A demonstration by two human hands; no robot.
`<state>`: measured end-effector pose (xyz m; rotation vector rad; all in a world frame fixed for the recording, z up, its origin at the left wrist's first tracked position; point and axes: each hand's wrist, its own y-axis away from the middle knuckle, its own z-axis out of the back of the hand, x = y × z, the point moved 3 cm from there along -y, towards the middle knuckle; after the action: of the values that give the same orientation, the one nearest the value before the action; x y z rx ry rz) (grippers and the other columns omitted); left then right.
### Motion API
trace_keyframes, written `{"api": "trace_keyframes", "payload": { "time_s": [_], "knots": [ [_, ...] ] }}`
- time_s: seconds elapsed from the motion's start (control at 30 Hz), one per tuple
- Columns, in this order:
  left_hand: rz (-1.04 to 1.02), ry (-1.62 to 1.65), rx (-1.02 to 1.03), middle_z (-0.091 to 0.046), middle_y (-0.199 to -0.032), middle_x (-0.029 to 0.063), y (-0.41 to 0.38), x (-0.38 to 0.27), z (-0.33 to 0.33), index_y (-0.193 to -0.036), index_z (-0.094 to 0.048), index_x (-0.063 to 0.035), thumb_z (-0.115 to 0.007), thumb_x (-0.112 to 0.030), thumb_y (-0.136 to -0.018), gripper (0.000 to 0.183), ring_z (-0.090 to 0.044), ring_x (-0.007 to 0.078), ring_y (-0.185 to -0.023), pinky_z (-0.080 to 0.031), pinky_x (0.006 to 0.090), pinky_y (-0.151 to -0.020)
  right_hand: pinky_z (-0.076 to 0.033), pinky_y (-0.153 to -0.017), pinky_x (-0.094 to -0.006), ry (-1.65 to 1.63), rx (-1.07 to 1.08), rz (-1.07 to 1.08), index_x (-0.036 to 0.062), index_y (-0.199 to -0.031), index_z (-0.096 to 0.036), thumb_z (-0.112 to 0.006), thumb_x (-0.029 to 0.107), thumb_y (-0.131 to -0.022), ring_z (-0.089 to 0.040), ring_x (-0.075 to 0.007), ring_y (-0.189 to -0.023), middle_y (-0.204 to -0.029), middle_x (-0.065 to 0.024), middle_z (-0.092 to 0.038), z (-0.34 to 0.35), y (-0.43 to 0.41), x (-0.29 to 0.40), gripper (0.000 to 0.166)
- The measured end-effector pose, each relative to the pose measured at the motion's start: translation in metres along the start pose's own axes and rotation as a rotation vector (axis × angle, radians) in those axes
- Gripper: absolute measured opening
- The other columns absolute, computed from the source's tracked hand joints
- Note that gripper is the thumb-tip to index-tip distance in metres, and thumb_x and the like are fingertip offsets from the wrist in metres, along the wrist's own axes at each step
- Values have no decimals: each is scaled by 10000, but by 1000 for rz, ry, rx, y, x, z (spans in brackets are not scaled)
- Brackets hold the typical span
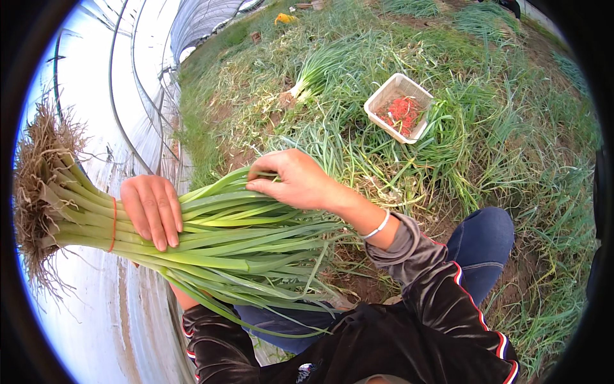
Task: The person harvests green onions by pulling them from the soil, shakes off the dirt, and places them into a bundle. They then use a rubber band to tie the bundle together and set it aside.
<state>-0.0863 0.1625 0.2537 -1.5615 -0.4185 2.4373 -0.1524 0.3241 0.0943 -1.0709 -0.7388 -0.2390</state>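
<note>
A large bunch of green onions (230, 245) lies sideways across my lap, its brown roots (38, 192) at the far left. Around the pale stalks runs a thin red rubber band (114, 225). My left hand (152, 211) grips the bunch just to the right of the band, its fingers over the top and its forearm passing underneath. At the upper edge of the leaves, my right hand (292, 180) pinches a leaf between thumb and fingers. The leaf tips droop over my jeans-covered leg (283, 329).
A white plastic basket (376, 98) holds red rubber bands (403, 114). Another heap of green onions (316, 72) lies beyond on the littered ground. Plastic greenhouse sheeting (120, 297) rises at my left. A yellow object (285, 18) and more onion piles (484, 21) are farther back.
</note>
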Motion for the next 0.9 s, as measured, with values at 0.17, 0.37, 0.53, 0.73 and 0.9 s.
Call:
{"api": "trace_keyframes", "payload": {
  "time_s": [0.17, 0.37, 0.53, 0.73, 0.9],
  "knots": [
    [3, -2, 13, -682, -875, 189, 5, -1, -2, -882, -623, 21, -587, -55, -870, 84, -686, 297, -807, -544, 377, -791, -457, -631, -256, -482, -238, -66, 7, -831, -658, -639, 105, -830, -583, -125, -701, -759, -26, -635, -6, 8, -12, 100],
    [29, 6, 67, -675, -918, 195, 7, -20, -18, -870, -626, 32, -556, -20, -876, 87, -675, 297, -859, -549, 377, -810, -444, -638, -312, -773, -414, -513, 57, -714, -617, -552, 263, -902, -501, -109, -635, -706, -12, -584, 32, 35, -109, 287],
    [7, 12, 164, -669, -938, 199, -9, -28, -20, -842, -620, 28, -528, 9, -879, 101, -672, 294, -872, -549, 365, -822, -362, -1009, -387, 219, -41, -116, 51, -1186, -561, -563, 289, -847, -458, -323, -1187, -1308, -169, -464, 3, 33, -145, 414],
    [34, -26, 128, -672, -934, 193, -10, -34, -23, -855, -617, 24, -530, 5, -879, 92, -674, 294, -868, -550, 364, -814, -457, -763, -382, 123, 243, -178, 60, -910, -645, -562, 237, -852, -581, -272, -825, -915, -88, -643, -21, 28, -138, 204],
    [-1, -31, 84, -671, -916, 208, -4, -28, -20, -880, -615, 37, -529, -4, -882, 95, -679, 305, -839, -552, 388, -791, -425, -580, -274, -562, -549, -651, 38, -745, -638, -551, 163, -837, -505, -94, -617, -661, -11, -556, 10, 50, -165, 178]
  ]
}}
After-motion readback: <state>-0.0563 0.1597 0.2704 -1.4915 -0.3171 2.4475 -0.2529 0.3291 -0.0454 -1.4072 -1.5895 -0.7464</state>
